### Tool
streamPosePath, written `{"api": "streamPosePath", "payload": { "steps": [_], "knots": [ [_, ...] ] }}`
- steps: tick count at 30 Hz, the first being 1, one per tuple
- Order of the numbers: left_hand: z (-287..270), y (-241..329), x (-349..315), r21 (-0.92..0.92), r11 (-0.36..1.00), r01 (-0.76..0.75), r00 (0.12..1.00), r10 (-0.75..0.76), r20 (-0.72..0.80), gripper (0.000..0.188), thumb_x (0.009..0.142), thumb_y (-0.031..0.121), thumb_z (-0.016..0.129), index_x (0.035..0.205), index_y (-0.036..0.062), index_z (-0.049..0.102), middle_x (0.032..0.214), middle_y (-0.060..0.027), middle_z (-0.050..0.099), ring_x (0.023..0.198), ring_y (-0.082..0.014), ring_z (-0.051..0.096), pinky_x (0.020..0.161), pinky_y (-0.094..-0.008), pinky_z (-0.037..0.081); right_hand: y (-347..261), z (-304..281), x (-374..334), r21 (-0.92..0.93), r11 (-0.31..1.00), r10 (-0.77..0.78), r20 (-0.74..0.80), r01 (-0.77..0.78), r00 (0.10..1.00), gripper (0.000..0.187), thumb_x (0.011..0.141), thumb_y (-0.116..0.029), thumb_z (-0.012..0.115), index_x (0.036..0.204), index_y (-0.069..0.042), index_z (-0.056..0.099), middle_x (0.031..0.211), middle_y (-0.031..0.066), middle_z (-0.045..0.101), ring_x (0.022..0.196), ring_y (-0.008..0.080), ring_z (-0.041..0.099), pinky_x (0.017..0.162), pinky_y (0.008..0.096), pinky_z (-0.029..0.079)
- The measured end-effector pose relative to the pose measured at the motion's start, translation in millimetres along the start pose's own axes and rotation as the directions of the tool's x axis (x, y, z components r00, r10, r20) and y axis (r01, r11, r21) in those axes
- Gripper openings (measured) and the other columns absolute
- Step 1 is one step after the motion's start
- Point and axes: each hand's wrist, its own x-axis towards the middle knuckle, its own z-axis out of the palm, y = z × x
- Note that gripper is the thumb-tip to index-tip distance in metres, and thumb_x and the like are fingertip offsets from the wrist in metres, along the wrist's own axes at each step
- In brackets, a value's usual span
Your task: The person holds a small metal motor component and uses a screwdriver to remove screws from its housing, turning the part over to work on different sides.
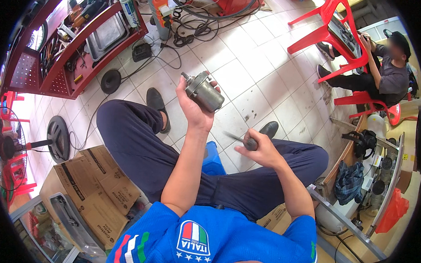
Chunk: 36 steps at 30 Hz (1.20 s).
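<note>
My left hand (pixel 196 108) is closed round a small metal starter motor (pixel 206 95), a grey cylinder with a flanged end and a short shaft. It is held up in front of me, with the shaft pointing to the upper left. In my right hand (pixel 261 152), lower and to the right, is a screwdriver (pixel 250 143) gripped by its dark, rounded handle. Its blade is smeared by motion and points left, apart from the motor. Beneath my hands, between my legs, shows a blue plastic stool (pixel 212 159).
A red tool cart (pixel 75 73) with a metal tray (pixel 108 36) stands at the upper left. Cables (pixel 190 35) lie on the tiled floor. Cardboard boxes (pixel 92 187) and a fan (pixel 8 147) are at left. Another person (pixel 389 68) sits at the upper right near red chairs (pixel 327 31).
</note>
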Motion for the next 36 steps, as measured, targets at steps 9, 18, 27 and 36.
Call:
{"api": "streamPosePath", "payload": {
  "steps": [9,18,27,36],
  "knots": [
    [6.0,-19.1,-7.0,0.122,0.983,0.14,0.99,-0.143,0.018,0.08,0.093,0.074,0.035,0.111,-0.0006,0.058,0.096,-0.0143,0.064,0.085,-0.0243,0.063,0.079,-0.0389,0.053,4.8,-1.0,21.4,0.239,0.964,0.024,-0.52,0.118,0.854,0.025,0.089,-0.015,0.072,0.111,-0.004,0.07,0.085,0.0053,0.062,0.08,0.0124,0.057,0.076,0.0286,0.048],
    [13.4,-43.7,-18.1,0.321,0.928,0.189,0.974,-0.22,0.063,0.081,0.095,0.074,0.031,0.123,-0.0001,0.047,0.107,-0.0174,0.06,0.098,-0.0271,0.062,0.09,-0.0433,0.051,-14.1,16.7,40.3,0.315,0.939,0.055,-0.541,0.142,0.839,0.068,0.071,-0.016,0.09,0.13,-0.006,0.058,0.092,0.0023,0.06,0.076,0.0076,0.055,0.07,0.025,0.049],
    [29.3,-54.9,-43.7,0.5,0.866,-0.015,0.971,-0.108,0.215,0.077,0.102,0.062,0.026,0.154,0.0063,0.014,0.147,-0.0237,0.034,0.132,-0.0379,0.044,0.109,-0.0452,0.036,-5.1,0.7,31.3,0.695,0.685,0.223,-0.486,0.219,0.845,0.057,0.085,-0.02,0.079,0.127,0.003,0.049,0.091,0.0093,0.068,0.071,0.0095,0.061,0.059,0.0233,0.048],
    [36.4,-41.1,-47.4,0.759,0.626,-0.18,0.975,0.008,0.224,0.075,0.101,0.065,0.026,0.147,0.007,0.029,0.137,-0.0204,0.049,0.126,-0.0282,0.05,0.104,-0.0416,0.037,-5.8,-17.8,14.6,0.902,0.301,0.179,-0.372,0.309,0.911,0.037,0.092,-0.022,0.064,0.12,-0.003,0.049,0.103,0.0177,0.065,0.07,0.0101,0.053,0.068,0.0293,0.048]
  ]
}}
